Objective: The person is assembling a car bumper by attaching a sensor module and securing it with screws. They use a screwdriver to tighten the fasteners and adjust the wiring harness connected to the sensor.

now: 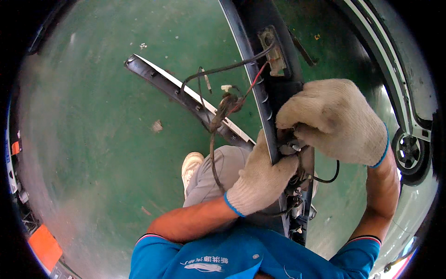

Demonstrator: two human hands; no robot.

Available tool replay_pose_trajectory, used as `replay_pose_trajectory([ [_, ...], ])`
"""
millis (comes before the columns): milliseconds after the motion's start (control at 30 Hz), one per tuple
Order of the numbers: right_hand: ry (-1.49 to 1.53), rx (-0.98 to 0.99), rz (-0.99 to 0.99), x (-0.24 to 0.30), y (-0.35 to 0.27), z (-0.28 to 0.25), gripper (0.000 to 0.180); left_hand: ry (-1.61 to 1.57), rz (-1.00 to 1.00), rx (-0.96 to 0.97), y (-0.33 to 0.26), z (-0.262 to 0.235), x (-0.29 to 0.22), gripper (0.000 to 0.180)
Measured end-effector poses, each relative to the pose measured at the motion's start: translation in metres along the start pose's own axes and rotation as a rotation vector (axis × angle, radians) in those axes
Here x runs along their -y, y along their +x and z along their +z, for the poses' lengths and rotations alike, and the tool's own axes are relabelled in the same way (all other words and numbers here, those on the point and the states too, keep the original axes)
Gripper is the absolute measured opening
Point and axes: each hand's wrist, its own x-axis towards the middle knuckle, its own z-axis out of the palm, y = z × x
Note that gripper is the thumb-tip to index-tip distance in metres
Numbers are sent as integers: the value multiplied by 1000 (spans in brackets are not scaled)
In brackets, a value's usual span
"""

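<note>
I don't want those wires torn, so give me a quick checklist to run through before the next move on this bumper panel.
1. Left hand grips the edge of the dark bumper panel: ok.
2. Right hand is on the small connector: ok; whether it is unplugged: cannot tell.
3. Wire harness hangs loose with slack: ok.
4. Both hands gloved: ok.
5. Second trim strip lies on the green floor close to the shoe: not ok, a trip risk.

Both hands wear off-white knit gloves — left hand (260, 179), right hand (332, 121) — blue-edged cuffs; blue short-sleeved shirt, grey trousers, white shoe.
</note>
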Motion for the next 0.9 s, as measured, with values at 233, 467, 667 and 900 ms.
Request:
replay_pose_trajectory([
  [233,-135,112,-26,5,12,-6,27,-14,-8,2,5,3,5,54],
  [467,-33,91,-21,-1,13,1,27,-53,-4,-20,7,4,13,55],
  [667,-130,155,-12,1,17,-2,18,-3,-64,-35,6,4,7,57],
  [900,-156,285,-63,-8,16,-5,11,-57,26,-46,10,9,15,48],
])
